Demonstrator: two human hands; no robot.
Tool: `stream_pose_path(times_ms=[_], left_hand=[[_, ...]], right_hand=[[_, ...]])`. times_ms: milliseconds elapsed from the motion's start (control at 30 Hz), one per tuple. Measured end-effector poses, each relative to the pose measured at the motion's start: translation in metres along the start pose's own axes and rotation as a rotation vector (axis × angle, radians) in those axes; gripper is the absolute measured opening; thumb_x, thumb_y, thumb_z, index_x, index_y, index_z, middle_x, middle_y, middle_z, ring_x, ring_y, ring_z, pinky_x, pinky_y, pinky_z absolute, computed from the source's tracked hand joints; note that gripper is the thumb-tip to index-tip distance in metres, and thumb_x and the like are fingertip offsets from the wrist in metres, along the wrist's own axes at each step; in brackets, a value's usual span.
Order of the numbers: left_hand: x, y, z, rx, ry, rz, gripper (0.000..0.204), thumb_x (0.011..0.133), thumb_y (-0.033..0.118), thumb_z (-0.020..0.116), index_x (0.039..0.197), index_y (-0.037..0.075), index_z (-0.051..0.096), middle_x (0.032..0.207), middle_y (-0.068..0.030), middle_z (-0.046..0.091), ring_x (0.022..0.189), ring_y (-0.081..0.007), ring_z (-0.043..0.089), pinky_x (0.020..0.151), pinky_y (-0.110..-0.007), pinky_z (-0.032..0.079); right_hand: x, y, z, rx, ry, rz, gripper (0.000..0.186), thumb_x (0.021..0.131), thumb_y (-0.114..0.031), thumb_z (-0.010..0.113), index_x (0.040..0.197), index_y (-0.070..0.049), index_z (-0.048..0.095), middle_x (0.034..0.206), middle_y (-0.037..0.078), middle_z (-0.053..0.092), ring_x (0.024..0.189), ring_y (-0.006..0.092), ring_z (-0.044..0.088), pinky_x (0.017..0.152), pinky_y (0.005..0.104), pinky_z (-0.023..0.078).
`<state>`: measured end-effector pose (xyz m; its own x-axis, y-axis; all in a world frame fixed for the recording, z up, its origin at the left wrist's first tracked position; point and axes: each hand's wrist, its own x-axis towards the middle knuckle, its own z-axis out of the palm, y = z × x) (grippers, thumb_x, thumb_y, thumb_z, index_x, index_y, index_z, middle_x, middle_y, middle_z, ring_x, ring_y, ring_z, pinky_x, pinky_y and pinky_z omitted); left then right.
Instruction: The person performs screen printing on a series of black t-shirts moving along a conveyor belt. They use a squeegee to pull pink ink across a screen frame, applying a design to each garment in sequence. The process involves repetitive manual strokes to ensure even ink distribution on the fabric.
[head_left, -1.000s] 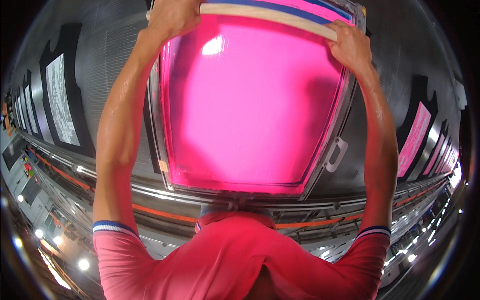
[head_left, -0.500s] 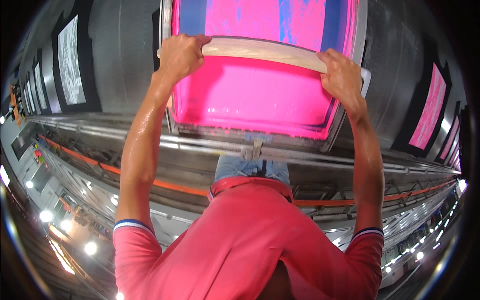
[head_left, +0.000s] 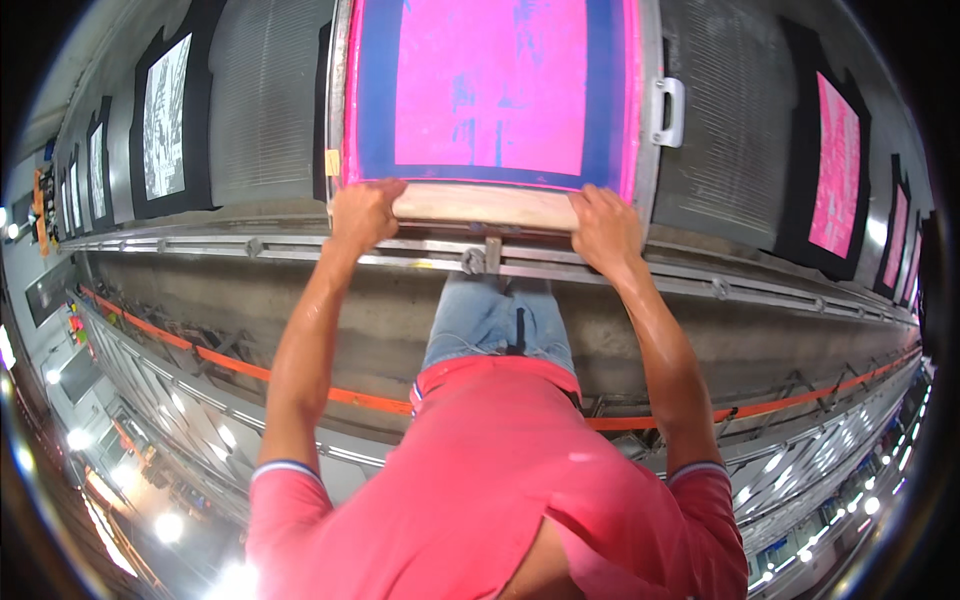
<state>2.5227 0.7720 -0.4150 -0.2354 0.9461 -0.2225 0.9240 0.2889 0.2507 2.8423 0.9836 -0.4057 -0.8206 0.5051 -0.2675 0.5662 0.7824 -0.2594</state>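
Note:
Both my hands grip the wooden handle of a squeegee, which lies across the near end of a framed printing screen. My left hand is closed round its left end and my right hand round its right end. Beyond the squeegee, the screen's blue border surrounds a printing area covered with a pink ink film, with some blue-grey streaks showing. The squeegee's blade is hidden below the handle. A white handle sticks out from the right side of the metal frame.
Along the grey table lie black fabric pieces, one with a white print at left and one with a pink print at right. A metal rail runs along the near edge. Behind me stretches an orange bar.
My hands have pulled the squeegee toward me, from mid-screen to the screen's near end. The pink pool in front of it is out of sight, and more of the printing area shows.

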Motion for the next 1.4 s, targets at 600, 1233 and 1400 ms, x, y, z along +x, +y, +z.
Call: stream_pose_path(times_ms=[600, 1233, 1400], left_hand=[[0.040, 0.085, 0.012, -0.047, 0.018, -0.019, 0.023, 0.075, 0.007, 0.066, 0.097, 0.009, 0.072, 0.102, -0.0127, 0.074, 0.116, -0.0316, 0.066, 0.108, -0.066, 0.035], [0.037, 0.085, 0.012, -0.183, 0.060, -0.009, 0.009, 0.073, 0.008, 0.066, 0.081, 0.008, 0.071, 0.083, -0.0132, 0.070, 0.100, -0.0335, 0.068, 0.107, -0.068, 0.033], [0.037, 0.085, 0.003, -0.110, 0.069, 0.006, 0.008, 0.073, 0.007, 0.066, 0.078, 0.009, 0.071, 0.084, -0.0129, 0.070, 0.107, -0.0339, 0.067, 0.109, -0.070, 0.029]], right_hand=[[0.122, 0.176, -0.008, 0.742, 0.555, 0.678, 0.052, 0.094, -0.031, 0.063, 0.137, -0.003, 0.059, 0.115, 0.025, 0.067, 0.099, 0.0342, 0.066, 0.084, 0.0397, 0.051], [0.118, 0.184, 0.001, 0.998, 0.499, 0.785, 0.022, 0.096, -0.013, 0.059, 0.110, 0.000, 0.070, 0.084, 0.006, 0.066, 0.072, 0.0156, 0.057, 0.068, 0.0334, 0.047], [0.126, 0.177, -0.017, 0.943, 0.532, 0.743, 0.026, 0.095, -0.015, 0.059, 0.112, 0.001, 0.070, 0.097, 0.015, 0.070, 0.089, 0.0234, 0.064, 0.083, 0.0376, 0.048]])
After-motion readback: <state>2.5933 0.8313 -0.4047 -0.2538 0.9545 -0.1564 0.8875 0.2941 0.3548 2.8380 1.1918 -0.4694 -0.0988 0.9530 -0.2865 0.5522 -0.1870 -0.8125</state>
